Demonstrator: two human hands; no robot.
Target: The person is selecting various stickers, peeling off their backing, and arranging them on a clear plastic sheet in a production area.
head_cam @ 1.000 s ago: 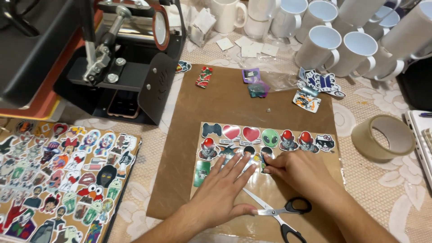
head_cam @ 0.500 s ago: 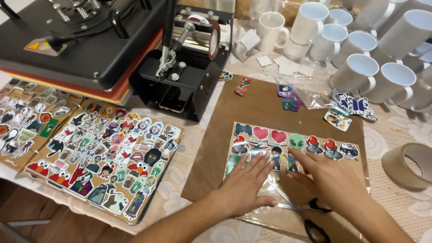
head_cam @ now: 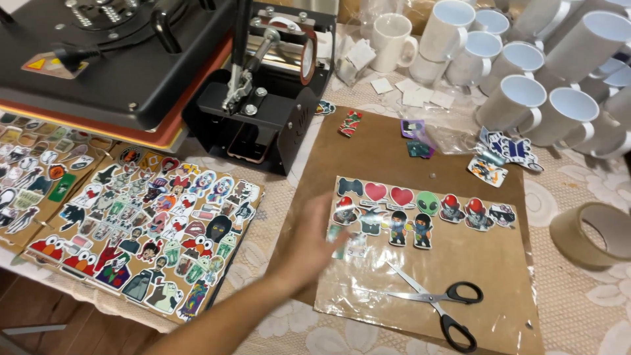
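**Left hand sweeps over the sticker sheet**

Far left, a brown board crowded with colourful stickers lies flat. The left hand reaches in on an outstretched forearm, blurred, so I cannot tell how its fingers sit. It hovers at the left edge of the clear plastic sticker sheet lying on brown cardboard. Black-handled scissors rest on that sheet, blades parted.

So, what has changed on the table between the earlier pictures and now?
The right hand has left the sticker sheet and is out of view. The left hand has lifted and moved left, toward the sheet's left edge. The scissors, earlier under the right hand, now lie uncovered. Mugs, tape roll and sticker boards stayed.
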